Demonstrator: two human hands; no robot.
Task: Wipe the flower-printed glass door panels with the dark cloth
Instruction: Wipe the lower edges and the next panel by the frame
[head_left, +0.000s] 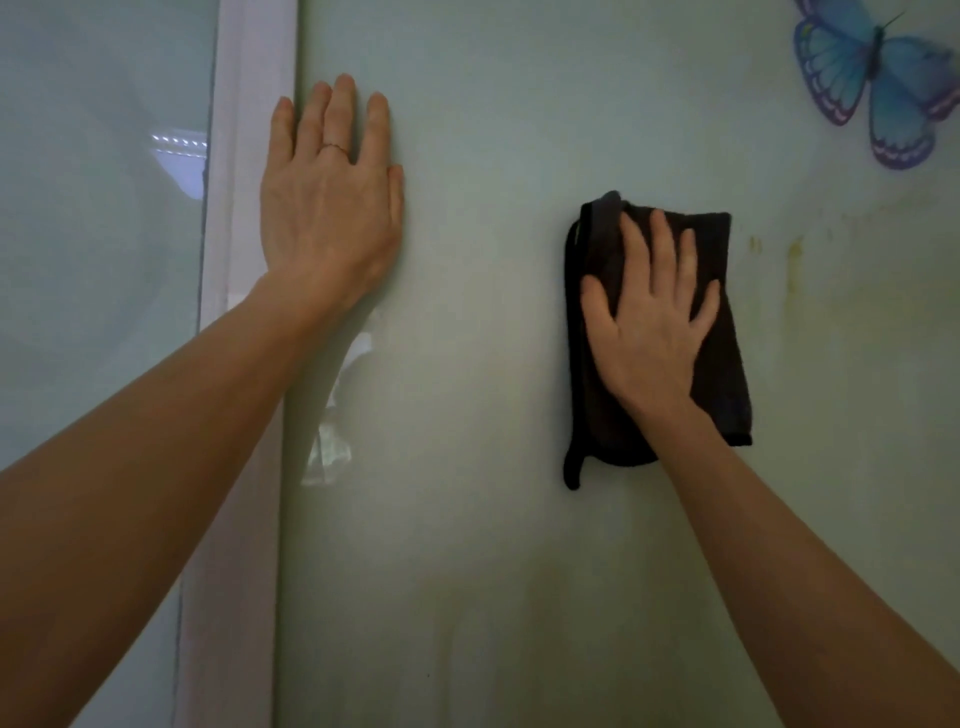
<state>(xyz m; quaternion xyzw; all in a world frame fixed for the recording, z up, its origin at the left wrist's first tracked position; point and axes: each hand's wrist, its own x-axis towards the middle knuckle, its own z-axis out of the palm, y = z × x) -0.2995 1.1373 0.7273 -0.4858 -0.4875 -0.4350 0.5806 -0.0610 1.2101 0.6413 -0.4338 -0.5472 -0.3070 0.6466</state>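
A pale green frosted glass door panel (493, 519) fills most of the view. My right hand (649, 332) presses a folded dark cloth (597, 364) flat against the glass at centre right, fingers straight and spread. My left hand (332, 197) lies flat on the same panel near its left edge, fingers straight, a thin ring on one finger. Both forearms reach up from the bottom corners.
A white frame strip (249, 156) runs down left of the panel, with another glass panel (93, 260) beyond it. A blue butterfly print (878, 78) sits at the top right. Yellowish stains (792, 260) mark the glass right of the cloth.
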